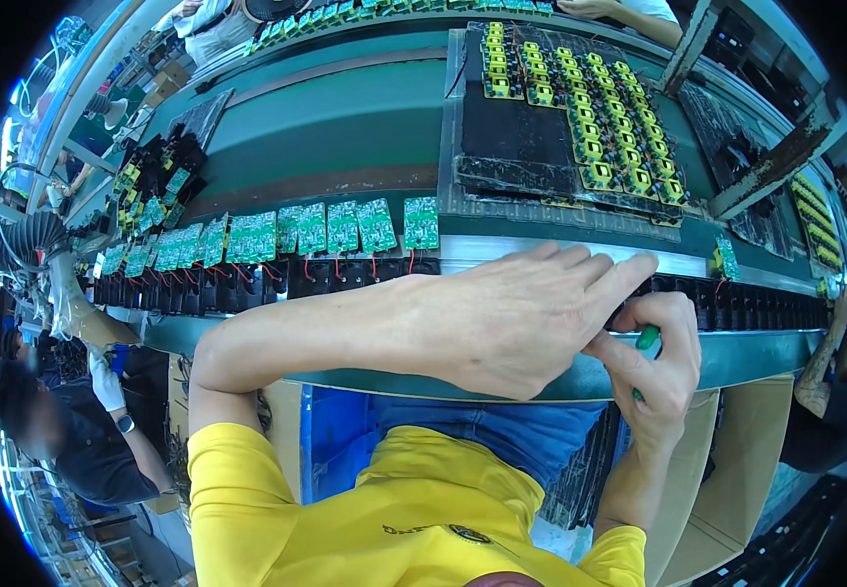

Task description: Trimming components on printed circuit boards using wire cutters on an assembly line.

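Note:
My left hand (531, 323) reaches across from the left, back upward, over the row of black cases (756, 305) along the bench's near edge. Its fingers are bent close together; what they grip is hidden beneath. Just right of it, my right hand (663, 367) is closed around a green-handled tool (647, 338), whose working end is out of sight. Both hands meet around a dark piece at the row. A green circuit board (726, 257) stands upright in a case to their right. Several more boards (252, 238) lean behind cases on the left, with red wires running down.
Beyond my hands, a black tray (511, 137) carries rows of yellow-topped components (595, 147). A pile of boards and cases (154, 186) lies at left. Metal posts (776, 161) rise at right. Co-workers' hands (105, 382) are on both sides; cardboard boxes (751, 450) stand below the bench.

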Tool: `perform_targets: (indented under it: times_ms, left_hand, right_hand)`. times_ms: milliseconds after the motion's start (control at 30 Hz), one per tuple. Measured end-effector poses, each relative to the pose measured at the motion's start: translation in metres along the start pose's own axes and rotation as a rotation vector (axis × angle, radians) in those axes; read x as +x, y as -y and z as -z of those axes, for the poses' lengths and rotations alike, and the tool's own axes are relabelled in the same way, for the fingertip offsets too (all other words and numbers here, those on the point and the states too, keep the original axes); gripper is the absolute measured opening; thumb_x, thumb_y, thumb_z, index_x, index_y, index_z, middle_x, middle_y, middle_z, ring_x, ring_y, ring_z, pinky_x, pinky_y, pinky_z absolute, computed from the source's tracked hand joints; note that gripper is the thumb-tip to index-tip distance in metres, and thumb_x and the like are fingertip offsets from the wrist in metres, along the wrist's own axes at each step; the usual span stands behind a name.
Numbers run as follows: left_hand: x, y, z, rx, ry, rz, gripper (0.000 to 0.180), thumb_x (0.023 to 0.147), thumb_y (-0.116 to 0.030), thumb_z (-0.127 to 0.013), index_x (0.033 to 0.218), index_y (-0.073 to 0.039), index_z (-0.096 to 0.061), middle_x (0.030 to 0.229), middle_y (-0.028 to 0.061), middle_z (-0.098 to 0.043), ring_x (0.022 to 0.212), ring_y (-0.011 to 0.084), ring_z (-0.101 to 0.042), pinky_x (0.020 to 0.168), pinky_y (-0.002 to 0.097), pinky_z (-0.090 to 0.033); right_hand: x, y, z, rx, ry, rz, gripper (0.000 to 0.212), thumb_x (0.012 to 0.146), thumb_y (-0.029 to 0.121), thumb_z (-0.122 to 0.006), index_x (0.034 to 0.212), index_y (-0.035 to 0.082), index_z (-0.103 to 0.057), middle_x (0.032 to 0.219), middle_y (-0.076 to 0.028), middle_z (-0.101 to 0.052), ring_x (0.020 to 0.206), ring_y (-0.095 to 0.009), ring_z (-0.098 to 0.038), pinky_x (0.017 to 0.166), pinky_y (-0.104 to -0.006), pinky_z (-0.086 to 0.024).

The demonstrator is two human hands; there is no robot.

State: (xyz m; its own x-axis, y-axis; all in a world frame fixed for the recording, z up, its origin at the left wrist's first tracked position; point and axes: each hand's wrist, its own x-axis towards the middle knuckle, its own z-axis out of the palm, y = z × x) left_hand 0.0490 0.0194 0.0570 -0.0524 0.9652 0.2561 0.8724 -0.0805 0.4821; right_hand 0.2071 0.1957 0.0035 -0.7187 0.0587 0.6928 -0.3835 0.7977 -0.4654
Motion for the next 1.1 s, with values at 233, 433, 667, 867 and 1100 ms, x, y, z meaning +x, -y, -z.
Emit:
perform_targets:
  times_ms: [233, 433, 667, 867, 1100]
  left_hand:
    - [0.002, -0.014, -0.002, -0.532, 0.003, 0.180, 0.032, 0.100, -0.009, -0.069, 0.130, -0.004, -0.057, 0.107, 0.0162, -0.072, 0.079, 0.0320, -0.065, 0.069, 0.0435, -0.054]
    - [0.009, -0.016, -0.031, 0.240, -0.462, -0.146, 0.012, 0.102, -0.012, -0.075, 0.107, -0.004, -0.069, 0.105, 0.0098, -0.074, 0.076, 0.0250, -0.064, 0.062, 0.0377, -0.052]
    - [0.020, -0.022, -0.034, 0.031, -0.648, -0.243, 0.006, 0.101, -0.007, -0.080, 0.104, -0.002, -0.077, 0.105, 0.0075, -0.076, 0.080, 0.0198, -0.066, 0.070, 0.0324, -0.053]
    - [0.014, -0.021, -0.007, -0.749, -0.268, 0.255, 0.004, 0.101, -0.002, -0.079, 0.105, -0.001, -0.079, 0.101, 0.0036, -0.078, 0.086, 0.0113, -0.065, 0.082, 0.0261, -0.054]
    - [0.016, 0.034, -0.009, -0.310, -0.106, 0.460, 0.009, 0.098, -0.009, -0.078, 0.100, 0.000, -0.076, 0.092, 0.0017, -0.077, 0.082, 0.0122, -0.063, 0.082, 0.0283, -0.053]
  right_hand:
    - [-0.024, -0.009, 0.002, 0.562, -0.284, -0.269, 0.014, 0.088, 0.010, -0.093, 0.099, 0.012, -0.084, 0.105, -0.006, -0.060, 0.090, -0.019, -0.053, 0.080, -0.0325, -0.047]
    - [-0.019, -0.001, -0.021, 1.060, -0.503, -0.428, 0.014, 0.095, 0.013, -0.090, 0.100, 0.013, -0.077, 0.112, -0.005, -0.059, 0.095, -0.019, -0.054, 0.084, -0.0336, -0.047]
    - [-0.012, 0.019, -0.024, 1.238, -0.663, -0.513, 0.019, 0.095, 0.016, -0.091, 0.102, 0.012, -0.074, 0.115, -0.005, -0.057, 0.096, -0.019, -0.053, 0.087, -0.0330, -0.047]
    - [-0.009, 0.015, -0.013, 1.201, -0.665, -0.596, 0.027, 0.086, 0.015, -0.097, 0.105, 0.011, -0.078, 0.112, -0.006, -0.060, 0.095, -0.018, -0.054, 0.086, -0.0318, -0.049]
    - [-0.034, -0.010, -0.011, -0.257, -0.110, -0.349, 0.032, 0.079, 0.012, -0.097, 0.111, 0.011, -0.090, 0.112, -0.004, -0.067, 0.087, -0.019, -0.058, 0.081, -0.0333, -0.052]
